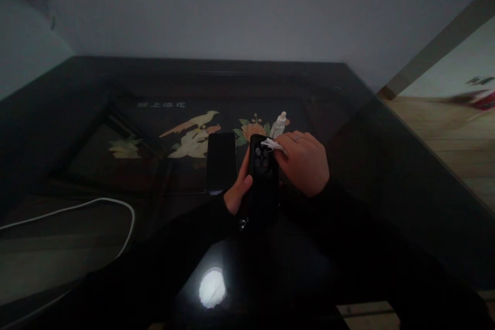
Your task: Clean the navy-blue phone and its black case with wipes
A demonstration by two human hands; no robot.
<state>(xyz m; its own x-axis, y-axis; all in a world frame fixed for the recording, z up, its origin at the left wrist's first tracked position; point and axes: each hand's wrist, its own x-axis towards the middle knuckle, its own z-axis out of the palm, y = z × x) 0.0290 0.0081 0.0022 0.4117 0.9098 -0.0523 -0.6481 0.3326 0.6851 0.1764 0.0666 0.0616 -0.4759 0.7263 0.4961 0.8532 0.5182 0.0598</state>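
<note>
A black phone [263,185] is held up with its back and camera lenses facing me. My left hand [240,188] is closed round its left edge, thumb at the side. At the phone's top right corner, my right hand [303,160] pinches a crumpled white tissue [271,144], which touches the phone near the lenses. A ring shows on one right finger. Small metal charms [243,224] hang at the phone's lower left. Left of the held phone, a second dark phone [221,162] lies flat on the table. Just behind my right hand stands a small dropper bottle [278,125] with a white top.
The dark glossy table [317,82] carries a picture of birds and flowers and meets a pale wall [216,15] at the back. A white cable [131,216] curves over its left side. Wooden floor [444,134] shows at the right.
</note>
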